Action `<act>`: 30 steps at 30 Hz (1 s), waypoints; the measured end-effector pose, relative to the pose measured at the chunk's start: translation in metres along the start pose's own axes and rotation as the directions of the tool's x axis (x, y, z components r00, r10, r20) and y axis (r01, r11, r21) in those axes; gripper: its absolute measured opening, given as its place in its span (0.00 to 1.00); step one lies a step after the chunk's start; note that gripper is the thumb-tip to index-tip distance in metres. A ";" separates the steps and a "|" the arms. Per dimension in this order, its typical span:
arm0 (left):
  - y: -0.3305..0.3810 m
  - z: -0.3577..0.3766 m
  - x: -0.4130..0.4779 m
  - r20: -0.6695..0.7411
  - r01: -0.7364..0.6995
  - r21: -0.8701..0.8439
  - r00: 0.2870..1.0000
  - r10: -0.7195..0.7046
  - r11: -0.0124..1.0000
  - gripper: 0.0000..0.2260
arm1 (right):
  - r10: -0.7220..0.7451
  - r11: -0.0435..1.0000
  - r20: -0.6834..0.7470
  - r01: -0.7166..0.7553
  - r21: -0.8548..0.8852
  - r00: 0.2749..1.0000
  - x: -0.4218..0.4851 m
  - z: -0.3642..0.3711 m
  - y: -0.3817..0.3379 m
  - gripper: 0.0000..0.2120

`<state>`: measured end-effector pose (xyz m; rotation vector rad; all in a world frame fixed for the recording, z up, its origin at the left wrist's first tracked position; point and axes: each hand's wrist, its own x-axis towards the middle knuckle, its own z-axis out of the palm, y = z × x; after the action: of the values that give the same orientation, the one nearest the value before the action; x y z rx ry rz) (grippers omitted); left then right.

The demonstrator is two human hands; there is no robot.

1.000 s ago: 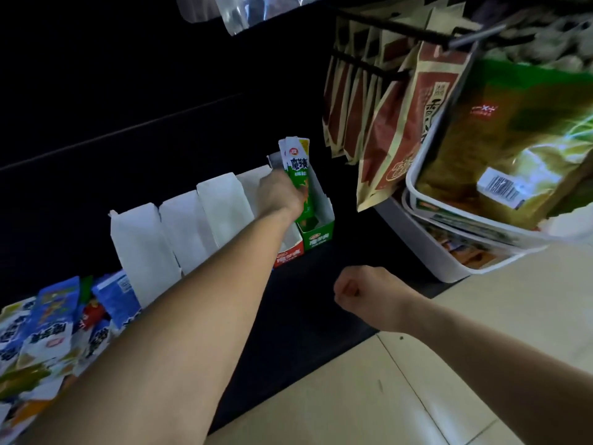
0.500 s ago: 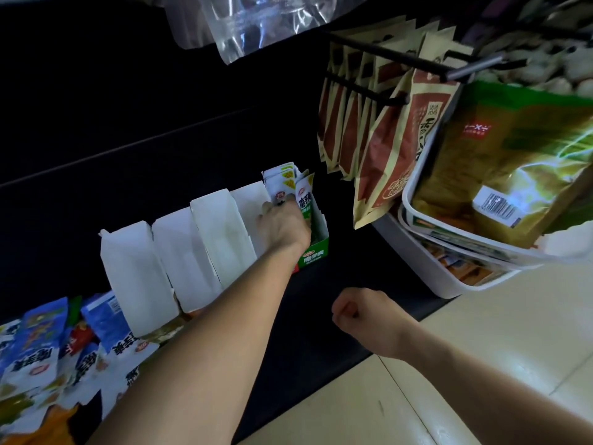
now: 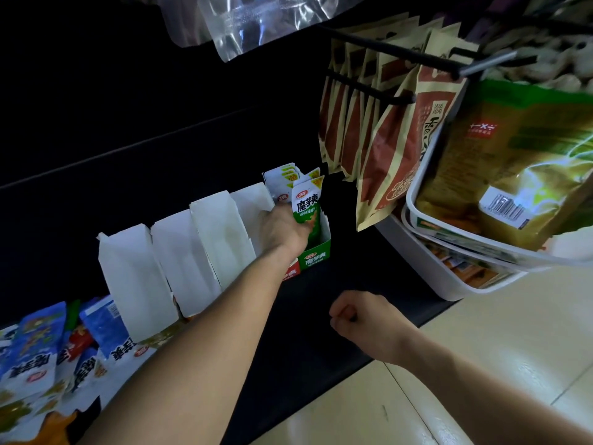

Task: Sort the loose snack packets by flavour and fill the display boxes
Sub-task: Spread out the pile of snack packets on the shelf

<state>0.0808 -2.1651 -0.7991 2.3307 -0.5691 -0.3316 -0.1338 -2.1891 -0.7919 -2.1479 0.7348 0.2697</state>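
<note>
Carefully, we are aiming the green-and-white foil packet point(image 3: 306, 205), gripped in our left hand point(image 3: 282, 228), upright into the far green cardboard box point(image 3: 317, 255); right hand point(image 3: 362, 319) clenched, empty.

Dim, underexposed shelf recess point(image 3: 134, 101); brighter light falls on the floor tiles point(image 3: 481, 364) at right. Glare on the clear bag point(image 3: 256, 24); wide-angle bending at edges.

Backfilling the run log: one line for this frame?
left hand grips green packet standing in green display box | right hand fisted, empty | loose packets piled left
</note>
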 end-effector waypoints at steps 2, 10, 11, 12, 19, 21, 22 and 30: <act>-0.001 0.001 -0.002 -0.003 -0.033 -0.011 0.999 0.033 0.999 0.16 | 0.001 1.000 -0.002 -0.001 0.007 1.000 -0.001 0.000 -0.001 0.04; -0.007 -0.001 -0.001 0.004 -0.024 -0.272 1.000 0.026 0.962 0.24 | 0.008 0.999 -0.001 -0.008 0.034 1.000 0.005 0.003 -0.006 0.03; -0.007 -0.001 -0.001 -0.005 -0.033 -0.308 0.999 0.033 0.951 0.26 | 0.008 0.999 0.001 -0.008 0.035 1.000 0.005 0.003 -0.006 0.03; -0.007 -0.002 -0.001 -0.013 -0.053 -0.320 0.999 0.051 0.946 0.28 | 0.008 0.999 0.003 -0.008 0.033 1.000 0.006 0.004 -0.007 0.03; -0.003 -0.009 0.019 -0.022 -0.061 -0.232 0.998 0.057 0.971 0.23 | 0.006 1.000 0.005 -0.006 0.030 1.000 0.010 0.011 -0.009 0.04; -0.005 -0.012 0.022 -0.075 -0.093 -0.152 0.994 0.083 0.984 0.27 | 0.006 1.000 0.013 -0.006 0.017 1.000 0.011 0.014 -0.010 0.04; -0.007 -0.014 0.022 -0.110 -0.118 -0.121 0.988 0.105 0.986 0.30 | 0.008 1.000 0.017 -0.008 0.011 1.000 0.012 0.015 -0.010 0.04; -0.010 -0.053 -0.009 -0.189 -0.278 -0.082 0.947 0.259 0.957 0.28 | -0.008 1.000 0.018 0.008 -0.028 1.000 0.009 0.013 -0.035 0.03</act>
<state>0.0966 -2.1236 -0.7674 2.1180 -0.7505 -0.0260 -0.1056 -2.1656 -0.7817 -2.1715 0.7155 0.2964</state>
